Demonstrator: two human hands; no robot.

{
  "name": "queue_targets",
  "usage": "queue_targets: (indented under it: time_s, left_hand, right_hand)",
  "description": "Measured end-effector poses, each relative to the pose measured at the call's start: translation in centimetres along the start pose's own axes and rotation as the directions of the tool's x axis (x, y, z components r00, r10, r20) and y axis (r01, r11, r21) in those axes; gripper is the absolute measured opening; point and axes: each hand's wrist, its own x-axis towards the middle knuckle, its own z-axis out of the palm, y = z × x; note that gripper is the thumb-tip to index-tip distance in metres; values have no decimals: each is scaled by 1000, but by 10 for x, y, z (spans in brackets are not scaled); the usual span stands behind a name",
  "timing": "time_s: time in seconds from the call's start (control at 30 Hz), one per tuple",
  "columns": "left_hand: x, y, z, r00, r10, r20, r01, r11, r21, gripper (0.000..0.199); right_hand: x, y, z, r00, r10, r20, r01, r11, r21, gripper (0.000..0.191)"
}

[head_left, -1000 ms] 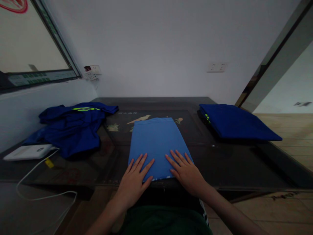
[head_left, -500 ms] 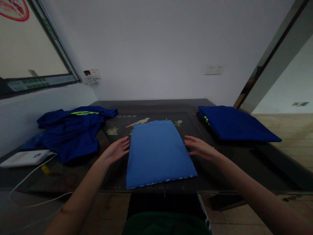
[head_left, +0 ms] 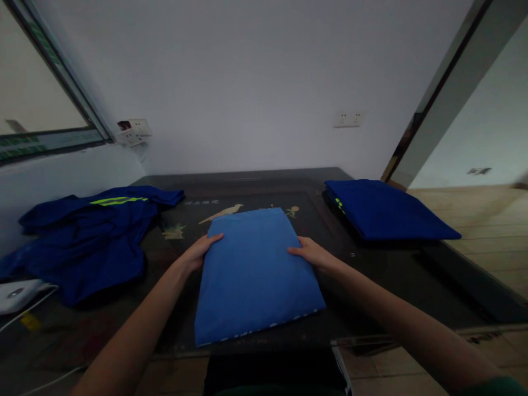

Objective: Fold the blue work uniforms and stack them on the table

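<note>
A folded light blue cloth (head_left: 256,275) lies flat in front of me, with a patterned strip showing along its near edge. My left hand (head_left: 199,252) grips its left side, thumb on top and the other fingers hidden beneath or behind the edge. On the right side, my right hand (head_left: 311,253) holds the cloth the same way, its thumb resting on the upper surface.
A dark table (head_left: 247,179) with a bird picture bears everything. Crumpled dark blue clothing (head_left: 94,236) with a yellow-green stripe lies left, beside a white device (head_left: 18,296) with a cable. A folded dark blue garment (head_left: 388,212) lies right.
Both hands have closed from beside the light blue cloth onto its left and right edges. The view has shifted, so the surroundings appear further left.
</note>
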Motion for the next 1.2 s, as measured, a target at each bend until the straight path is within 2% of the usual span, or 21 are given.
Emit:
queue_targets:
  time_s: [0.1,0.17,0.27,0.33,0.47,0.57,0.67,0.77,0.87,0.93,1.03,1.1,1.2]
  left_hand:
    - [-3,0,6,998,-20,58,19,999,29,45]
    - [-3,0,14,995,-65,73,61,997,53,42]
    - [8,3,39,991,-82,103,77,996,53,41]
    - [19,10,64,985,-82,154,78,996,31,40]
    - [43,37,135,957,-68,281,76,997,-16,34]
    - [59,60,200,915,-19,402,47,997,-60,32]
    - [74,86,269,855,55,516,16,991,-131,29]
    - [89,113,336,789,121,602,-2,981,-195,29]
    - [109,130,396,764,163,625,6,966,-260,32]
    - [124,124,428,796,143,588,38,958,-286,34]
    - [147,85,452,861,7,508,138,959,-247,35]
    - [159,49,452,862,-81,500,192,966,-175,34]
    - [168,10,434,812,-101,575,149,988,-37,45]
  right_hand:
    - [0,1,-1,982,-182,-58,167,967,-194,39]
    - [-2,2,-7,969,-235,-71,209,941,-265,43]
    - [-11,2,-26,973,-204,-109,174,955,-241,45]
    - [-22,-2,-49,974,-169,-151,139,971,-192,46]
    - [-48,-21,-116,966,-73,-248,66,997,-38,47]
    - [-64,-41,-178,928,-21,-373,34,999,29,47]
    - [-76,-65,-244,870,-8,-494,12,1000,5,45]
    - [-84,-90,-305,828,-54,-559,15,997,-74,41]
    - [-85,-103,-357,777,-105,-621,53,993,-103,41]
    - [-79,-97,-384,766,-63,-640,25,997,-68,42]
    - [-64,-60,-412,798,113,-593,-143,990,-4,41]
    - [-57,-25,-422,796,232,-559,-283,959,-4,32]
    - [-59,22,-428,780,280,-559,-350,937,-18,31]
